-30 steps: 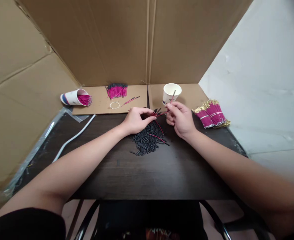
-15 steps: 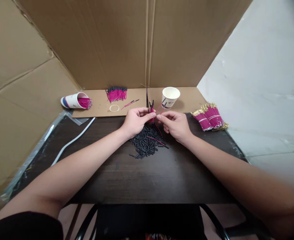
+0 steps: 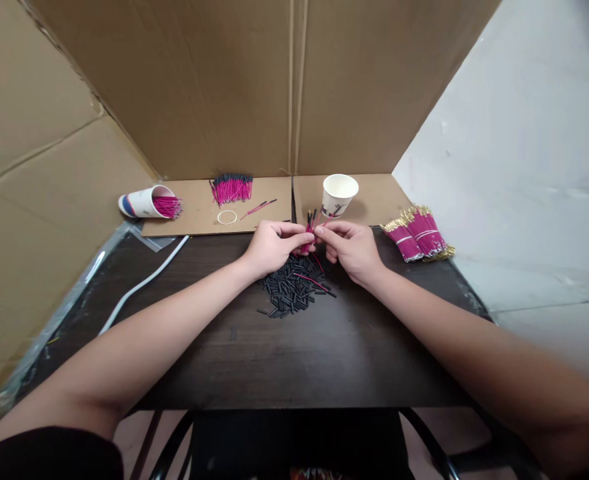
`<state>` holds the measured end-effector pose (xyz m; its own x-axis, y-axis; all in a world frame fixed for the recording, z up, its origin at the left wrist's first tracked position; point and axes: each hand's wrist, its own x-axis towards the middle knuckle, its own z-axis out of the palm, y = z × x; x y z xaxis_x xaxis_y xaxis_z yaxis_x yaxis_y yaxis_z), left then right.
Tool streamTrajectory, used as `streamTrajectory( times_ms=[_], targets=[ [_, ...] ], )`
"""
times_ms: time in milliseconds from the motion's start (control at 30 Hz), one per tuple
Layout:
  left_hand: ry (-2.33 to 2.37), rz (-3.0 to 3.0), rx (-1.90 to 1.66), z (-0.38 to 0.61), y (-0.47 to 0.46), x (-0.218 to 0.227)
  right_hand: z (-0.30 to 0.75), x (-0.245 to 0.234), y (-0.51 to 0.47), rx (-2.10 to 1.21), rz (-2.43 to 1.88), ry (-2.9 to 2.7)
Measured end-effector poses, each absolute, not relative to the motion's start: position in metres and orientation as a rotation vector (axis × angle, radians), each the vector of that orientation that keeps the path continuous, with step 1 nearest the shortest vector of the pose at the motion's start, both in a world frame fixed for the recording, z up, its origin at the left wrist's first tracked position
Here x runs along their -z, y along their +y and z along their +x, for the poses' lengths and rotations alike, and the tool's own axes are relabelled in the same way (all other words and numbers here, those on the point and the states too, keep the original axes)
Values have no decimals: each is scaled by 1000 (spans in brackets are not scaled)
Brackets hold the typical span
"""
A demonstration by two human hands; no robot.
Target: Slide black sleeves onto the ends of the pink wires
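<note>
Between thumb and fingers of my left hand are several pink wires with black sleeves at their upper ends. Close beside it, my right hand is closed in a pinch on pink wire, its fingertips almost touching the left ones; how many strands it holds is hidden. Below both hands lies a heap of short black sleeves on the dark table. A loose pink wire with a black end rests across the heap, and another sits partly under the right fingers.
A white paper cup stands behind my hands. Left lies a tipped cup with pink wires. Sleeved wires, a rubber band and loose wires lie on cardboard. Banded gold-tipped bundles lie right; a white cable runs left.
The wires in my left hand now sit lower and lean right. My right hand's fingertips have come closer to them, and its strands have lowered. Things on the table stay put.
</note>
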<state>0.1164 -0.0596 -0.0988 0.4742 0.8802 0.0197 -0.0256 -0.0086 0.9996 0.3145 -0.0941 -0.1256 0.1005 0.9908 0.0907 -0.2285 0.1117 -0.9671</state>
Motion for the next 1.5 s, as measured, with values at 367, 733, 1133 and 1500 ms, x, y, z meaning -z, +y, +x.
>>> streamTrajectory(
  times_ms=[367,733,1133,1500],
  targets=[
    [833,1339,-785,116,-58,95,315,121,-93,-1281,-976,-1010],
    [803,1445,-753,114,-54,94,316,120,-93,-1440,-940,-975],
    [814,1298,-745,114,-55,92,314,117,-95,-1445,-864,-1023],
    [889,1251,-751,111,-48,98,314,119,-94,-1415,-879,-1023]
  ],
)
